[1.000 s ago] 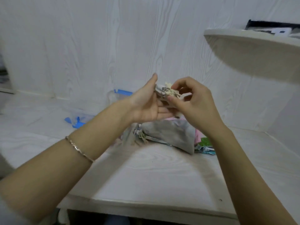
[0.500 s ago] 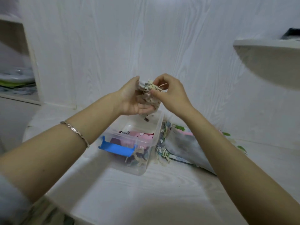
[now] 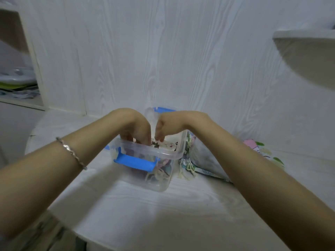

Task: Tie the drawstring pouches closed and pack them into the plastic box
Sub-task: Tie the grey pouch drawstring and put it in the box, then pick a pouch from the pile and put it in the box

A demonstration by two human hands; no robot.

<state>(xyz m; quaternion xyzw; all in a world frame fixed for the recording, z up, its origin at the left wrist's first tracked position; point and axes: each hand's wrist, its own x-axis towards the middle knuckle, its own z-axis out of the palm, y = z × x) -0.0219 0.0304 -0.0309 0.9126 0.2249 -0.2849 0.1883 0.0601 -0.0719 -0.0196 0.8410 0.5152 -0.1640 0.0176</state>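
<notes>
Pouch: white with small dark prints, lying in the top of the box just under my fingertips.
Box: clear plastic, open, on the table; other pouches show through its near wall.
Latch: blue, on the box's near side.
My left hand: fingers point down inside the near rim, tips on the pouch; grip or mere touch, I cannot tell.
My right hand: fingers curled, tips pinching the pouch's upper edge.
Bracelet: thin, on my left wrist.
Pile of pouches: just right of the box, cords trailing forward.
Table: pale wood grain.
Shelf: upper right, on the wall.
</notes>
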